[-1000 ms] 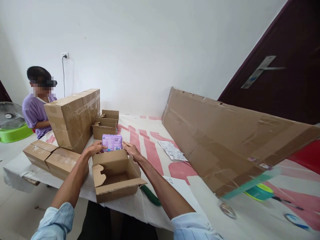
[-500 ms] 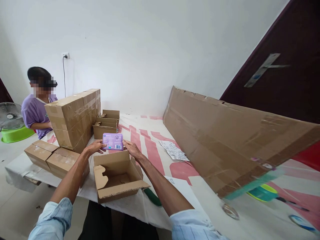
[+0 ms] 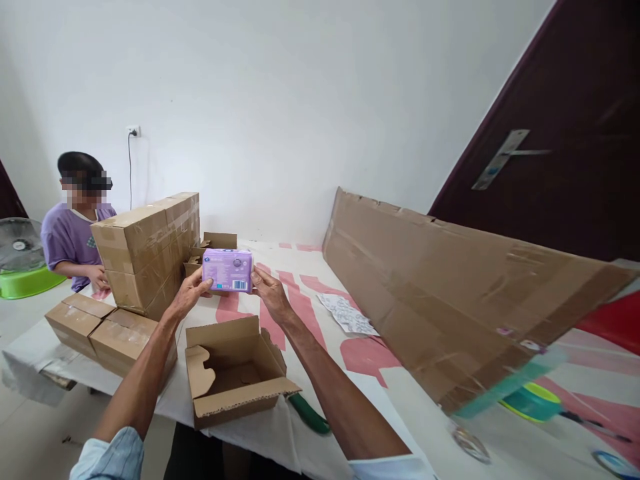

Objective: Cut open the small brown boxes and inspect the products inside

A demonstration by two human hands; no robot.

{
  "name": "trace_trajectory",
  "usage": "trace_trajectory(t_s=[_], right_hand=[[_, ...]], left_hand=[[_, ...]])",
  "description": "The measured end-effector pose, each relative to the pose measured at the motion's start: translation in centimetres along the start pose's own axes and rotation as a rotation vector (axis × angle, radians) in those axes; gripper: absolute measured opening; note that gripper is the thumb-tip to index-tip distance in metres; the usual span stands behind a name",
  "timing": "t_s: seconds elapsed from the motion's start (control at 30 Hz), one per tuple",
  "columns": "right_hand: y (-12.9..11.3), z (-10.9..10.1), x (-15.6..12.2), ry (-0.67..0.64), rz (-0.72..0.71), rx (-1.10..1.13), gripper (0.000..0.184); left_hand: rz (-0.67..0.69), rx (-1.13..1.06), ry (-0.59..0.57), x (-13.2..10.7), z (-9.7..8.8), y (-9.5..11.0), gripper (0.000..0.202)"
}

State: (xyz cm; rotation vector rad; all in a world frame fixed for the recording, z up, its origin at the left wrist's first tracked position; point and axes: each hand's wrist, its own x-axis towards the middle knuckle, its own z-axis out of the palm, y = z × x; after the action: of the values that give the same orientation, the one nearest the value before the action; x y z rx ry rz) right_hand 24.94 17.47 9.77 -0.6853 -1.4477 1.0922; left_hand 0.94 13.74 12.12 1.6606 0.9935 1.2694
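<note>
A purple packet (image 3: 227,270) with a barcode and small print facing me is held up between my two hands. My left hand (image 3: 190,292) grips its left edge, and my right hand (image 3: 270,291) grips its right edge. Below the packet, an open cardboard box (image 3: 240,403) sits at the table's near edge with its flaps spread; nothing shows inside the part I can see. Behind the packet stand more open boxes (image 3: 220,240), partly hidden by it.
Taped cartons (image 3: 150,250) are stacked on the left, with closed boxes (image 3: 120,330) before them. A person in a purple shirt (image 3: 75,237) is behind the stack. A large cardboard sheet (image 3: 450,293) leans on the right. Printed paper (image 3: 347,313) and tape rolls (image 3: 471,445) lie on the table.
The packet has come up and nearer to me, still between both hands, and looks larger. My view has tipped up slightly, and the person's hand now shows beside the stack.
</note>
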Motion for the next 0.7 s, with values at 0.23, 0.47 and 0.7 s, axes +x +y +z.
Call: trace_trajectory(t_s=[0.23, 0.47, 0.7], right_hand=[[-0.7, 0.0, -0.6, 0.005, -0.108, -0.076, 0.060], [-1.0, -0.4, -1.1, -0.061, -0.372, -0.328, 0.051], [1.2, -3.2, -4.4, -0.290, 0.185, -0.413, 0.066]], left_hand=[[-0.006, -0.025, -0.053, -0.8, -0.6, 1.3, 0.085], [-0.013, 0.165, -0.209, 2.0, -2.6, 1.8, 0.078], [0.007, 0.571, -0.252, 5.9, -5.7, -3.1, 0.074]])
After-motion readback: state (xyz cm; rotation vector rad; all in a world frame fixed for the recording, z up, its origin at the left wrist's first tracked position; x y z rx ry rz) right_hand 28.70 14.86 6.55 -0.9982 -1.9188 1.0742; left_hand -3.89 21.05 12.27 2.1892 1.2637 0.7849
